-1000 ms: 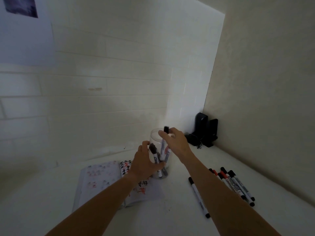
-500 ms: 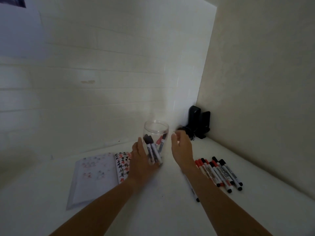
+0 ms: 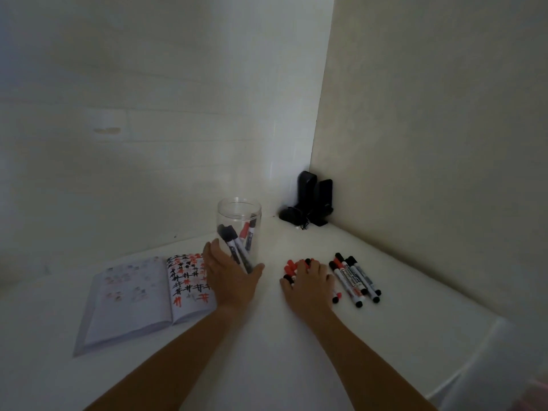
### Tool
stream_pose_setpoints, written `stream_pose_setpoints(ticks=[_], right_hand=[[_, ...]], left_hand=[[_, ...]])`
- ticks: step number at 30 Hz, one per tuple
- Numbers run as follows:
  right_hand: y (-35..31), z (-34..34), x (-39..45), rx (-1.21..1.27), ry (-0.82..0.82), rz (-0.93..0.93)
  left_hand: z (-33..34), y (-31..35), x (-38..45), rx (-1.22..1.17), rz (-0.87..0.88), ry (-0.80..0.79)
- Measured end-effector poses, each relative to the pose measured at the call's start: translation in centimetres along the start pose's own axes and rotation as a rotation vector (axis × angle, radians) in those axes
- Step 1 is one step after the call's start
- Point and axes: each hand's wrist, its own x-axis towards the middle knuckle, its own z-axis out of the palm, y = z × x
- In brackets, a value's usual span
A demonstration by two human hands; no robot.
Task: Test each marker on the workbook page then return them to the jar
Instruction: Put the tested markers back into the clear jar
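Note:
A clear plastic jar (image 3: 239, 216) stands upright on the white table and holds several markers with black and red caps. My left hand (image 3: 229, 278) grips the jar's lower part, fingers on its left and thumb on its right. To the right, loose markers (image 3: 354, 277) with red and black caps lie side by side. My right hand (image 3: 308, 284) rests palm down on the left part of that group, fingers laid over the caps. The open workbook (image 3: 139, 298) lies left of the jar, its right page covered with black and red marks.
Black upright devices (image 3: 312, 201) with a cable stand in the far corner where the two walls meet. The table's right edge (image 3: 486, 339) runs diagonally at the lower right.
My right hand left a marker in the jar, then dropped to the right onto the loose markers. My left hand stayed on the jar.

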Motion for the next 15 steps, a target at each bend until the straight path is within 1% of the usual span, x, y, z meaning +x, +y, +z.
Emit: stream_pose_setpoints(ticks=[2,4,6,9,15], right_hand=[[-0.1,-0.1,0.1,0.034,0.006,0.031],[-0.1,-0.1,0.3,0.034,0.012,0.055],[0.0,-0.1,0.5,0.023,0.005,0.055],[0.0,-0.5,0.8,0.071,-0.045,0.047],[-0.9,-1.9,1.3,0.174,-0.168,0.056]], left_hand=[[-0.3,-0.1,1.1,-0.102,-0.014,-0.064],[-0.6,-0.3,1.9,-0.161,-0.014,-0.095],[-0.7,-0.5,2.4,-0.153,-0.041,-0.089],[-0.6,-1.0,2.5,-0.124,-0.058,-0.103],[-0.6,-1.3,2.6,-0.09,-0.026,-0.137]])
